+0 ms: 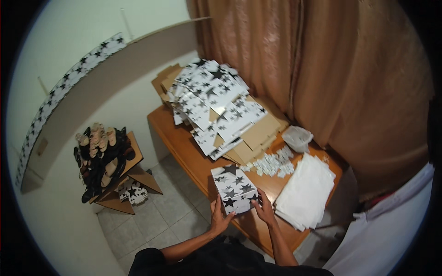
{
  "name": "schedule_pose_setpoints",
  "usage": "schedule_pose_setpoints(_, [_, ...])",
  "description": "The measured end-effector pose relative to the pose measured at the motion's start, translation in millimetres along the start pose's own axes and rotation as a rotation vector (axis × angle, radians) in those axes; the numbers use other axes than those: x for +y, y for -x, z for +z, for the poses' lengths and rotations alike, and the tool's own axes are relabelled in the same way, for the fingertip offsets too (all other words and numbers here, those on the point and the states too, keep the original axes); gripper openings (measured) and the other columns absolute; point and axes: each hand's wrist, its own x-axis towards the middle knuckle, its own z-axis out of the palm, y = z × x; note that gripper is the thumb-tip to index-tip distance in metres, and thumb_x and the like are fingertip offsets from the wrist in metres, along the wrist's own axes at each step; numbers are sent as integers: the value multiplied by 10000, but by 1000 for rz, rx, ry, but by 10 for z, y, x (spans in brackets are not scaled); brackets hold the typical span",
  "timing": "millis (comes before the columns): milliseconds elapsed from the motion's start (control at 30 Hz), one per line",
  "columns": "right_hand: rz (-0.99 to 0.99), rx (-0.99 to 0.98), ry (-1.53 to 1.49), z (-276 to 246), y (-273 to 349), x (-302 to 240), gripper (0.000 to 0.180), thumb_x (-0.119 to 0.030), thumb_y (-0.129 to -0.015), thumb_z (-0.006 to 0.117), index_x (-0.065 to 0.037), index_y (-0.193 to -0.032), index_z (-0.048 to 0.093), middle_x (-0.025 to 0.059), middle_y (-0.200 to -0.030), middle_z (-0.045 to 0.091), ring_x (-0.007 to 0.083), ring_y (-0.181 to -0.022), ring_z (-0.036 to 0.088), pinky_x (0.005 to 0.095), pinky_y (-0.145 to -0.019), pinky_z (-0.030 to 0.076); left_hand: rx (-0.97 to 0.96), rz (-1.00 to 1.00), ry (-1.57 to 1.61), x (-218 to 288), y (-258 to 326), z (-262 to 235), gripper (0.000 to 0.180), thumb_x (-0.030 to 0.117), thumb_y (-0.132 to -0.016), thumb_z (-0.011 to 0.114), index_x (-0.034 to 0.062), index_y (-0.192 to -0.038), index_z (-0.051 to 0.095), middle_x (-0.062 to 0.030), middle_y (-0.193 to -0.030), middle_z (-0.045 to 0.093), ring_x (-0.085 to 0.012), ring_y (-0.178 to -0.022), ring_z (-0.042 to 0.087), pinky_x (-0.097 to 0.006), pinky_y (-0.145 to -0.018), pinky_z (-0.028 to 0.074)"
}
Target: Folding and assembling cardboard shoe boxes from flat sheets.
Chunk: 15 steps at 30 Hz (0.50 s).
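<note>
A white cardboard box printed with black stars [235, 186] is held at the near edge of the wooden table. My left hand [220, 216] grips its left side, thumb along the front. On the opposite side, my right hand [264, 208] presses against the box's right face. The top panel appears to be lying down; its far flap edge cannot be made out clearly. Just beyond the box lies a heap of small whitish packets [271, 164]. A stack of white sheets [306, 191] rests to the right of my right hand.
Flat star-printed cardboard pieces [212, 99] are piled at the table's [177, 140] far end. A translucent plastic tub [298, 139] stands near the brown curtain [350, 92]. To the left, a wooden stand [133, 156] carries several shoes [99, 154], with star-printed boxes [133, 192] inside it.
</note>
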Motion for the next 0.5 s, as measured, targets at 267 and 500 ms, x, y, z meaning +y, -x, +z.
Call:
schedule_pose_setpoints(267, [-100,-87,-23,350,-659,-913,556,-77,-961,629,-1,-1469,416,180,-1330,557,266,-1200,582,385,-956,536,321,77,-69,680,-293,-603,873,122,-893,730,52,-1595,216,-170,-1245,434,-267,-1105,518,-332,-896,493])
schedule_pose_setpoints(500, [-436,-4,31,845,-1608,-1795,531,-34,-947,626,2,-1448,456,206,-1254,592,309,-1103,622,365,-925,511,552,361,-129,1084,-1048,-1465,843,80,-894,737,104,-1593,266,-104,-1187,474,-173,-1009,554,-260,-756,537])
